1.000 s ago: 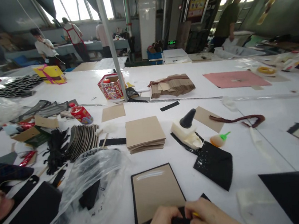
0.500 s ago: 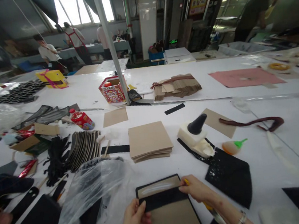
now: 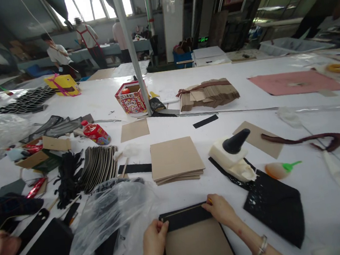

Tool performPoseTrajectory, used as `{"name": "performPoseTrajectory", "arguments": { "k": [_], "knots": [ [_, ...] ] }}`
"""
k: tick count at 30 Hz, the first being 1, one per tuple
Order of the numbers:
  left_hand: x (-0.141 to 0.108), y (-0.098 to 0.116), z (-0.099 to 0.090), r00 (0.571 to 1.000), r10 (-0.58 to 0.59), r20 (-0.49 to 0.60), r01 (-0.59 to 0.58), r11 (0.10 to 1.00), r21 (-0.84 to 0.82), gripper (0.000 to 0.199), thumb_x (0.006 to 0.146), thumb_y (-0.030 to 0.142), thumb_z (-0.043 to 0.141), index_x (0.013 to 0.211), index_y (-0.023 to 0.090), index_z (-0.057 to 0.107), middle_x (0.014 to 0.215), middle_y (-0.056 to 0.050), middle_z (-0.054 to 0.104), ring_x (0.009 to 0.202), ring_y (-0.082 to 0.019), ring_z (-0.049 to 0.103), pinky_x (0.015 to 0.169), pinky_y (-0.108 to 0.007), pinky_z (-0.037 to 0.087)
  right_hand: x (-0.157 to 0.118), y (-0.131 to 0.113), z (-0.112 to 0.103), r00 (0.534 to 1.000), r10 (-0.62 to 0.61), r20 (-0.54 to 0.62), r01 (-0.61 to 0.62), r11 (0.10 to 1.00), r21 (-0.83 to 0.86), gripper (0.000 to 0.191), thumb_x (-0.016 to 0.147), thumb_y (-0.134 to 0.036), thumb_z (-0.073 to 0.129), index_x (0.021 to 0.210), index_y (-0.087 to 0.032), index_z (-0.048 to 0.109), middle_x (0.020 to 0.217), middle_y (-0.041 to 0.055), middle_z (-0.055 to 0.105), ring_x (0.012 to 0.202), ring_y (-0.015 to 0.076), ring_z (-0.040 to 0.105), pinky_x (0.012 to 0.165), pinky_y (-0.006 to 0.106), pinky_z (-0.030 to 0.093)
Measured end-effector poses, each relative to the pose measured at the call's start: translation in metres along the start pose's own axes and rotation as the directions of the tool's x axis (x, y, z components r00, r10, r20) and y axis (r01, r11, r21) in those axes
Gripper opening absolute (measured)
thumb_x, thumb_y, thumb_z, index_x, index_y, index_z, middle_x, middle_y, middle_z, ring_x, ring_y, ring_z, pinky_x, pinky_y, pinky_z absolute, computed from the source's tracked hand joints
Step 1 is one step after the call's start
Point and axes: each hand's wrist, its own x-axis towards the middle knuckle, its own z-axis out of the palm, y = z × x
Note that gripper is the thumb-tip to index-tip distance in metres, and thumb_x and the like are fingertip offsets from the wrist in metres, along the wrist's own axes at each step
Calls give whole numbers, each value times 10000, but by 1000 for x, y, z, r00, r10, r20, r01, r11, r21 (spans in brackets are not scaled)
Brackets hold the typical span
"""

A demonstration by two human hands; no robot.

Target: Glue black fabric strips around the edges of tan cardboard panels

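A tan board with black edging (image 3: 200,249) lies in front of me, and a wide black strip (image 3: 187,220) crosses its upper part. A thin tan line shows above the strip. My left hand (image 3: 153,241) is closed, pinching the strip's left end between thumb and fingers. At the other end, my right hand (image 3: 223,211) pinches the strip near the board's upper right corner. Something small and yellow (image 3: 210,200) shows at the right fingers; most of it is hidden by the hand.
Beyond the board sits a stack of tan boards (image 3: 176,159). To its right, a cream bottle with a black nozzle (image 3: 231,150) lies on spattered black material (image 3: 277,205). Clear plastic sheeting (image 3: 108,231) spreads at left, near a bundle of dark strips (image 3: 98,168). People stand at the back.
Both hands have moved the black strip up toward the board's far edge, covering most of the tan area with the shiny streak. The view has shifted slightly.
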Motion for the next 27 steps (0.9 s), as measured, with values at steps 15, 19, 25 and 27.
{"name": "performPoseTrajectory", "arguments": {
  "k": [15,19,25,27],
  "knots": [
    [6,-15,9,1000,13,-25,-11,998,55,311,835,417,458,610,212,518,558,23,565,609,-160,557,592,-257,364,-4,-11,2,1000,2,-19,-6,984,-179,203,866,-357,512,762,-208,603,844,95,712,838,258,660,626,298,380],
    [6,-15,11,998,-18,-59,21,998,57,304,827,420,482,614,207,523,576,10,585,623,-169,558,594,-264,359,-5,-11,4,1000,-22,-9,19,974,-224,203,885,-369,475,799,-213,571,856,111,709,833,289,664,610,319,379],
    [-5,-10,12,984,-105,-142,104,994,-14,228,777,401,572,662,204,550,620,-5,610,645,-169,559,604,-269,361,3,15,6,998,-69,12,70,974,-217,254,872,-489,418,792,-257,485,734,96,691,774,304,672,637,352,422],
    [-10,-9,10,978,-121,-170,113,992,-56,223,781,408,571,706,197,569,639,-11,615,659,-168,558,609,-269,366,9,31,2,997,-74,33,79,976,-203,298,859,-536,383,745,-282,489,638,86,667,717,316,667,653,386,442]
  ]
}}
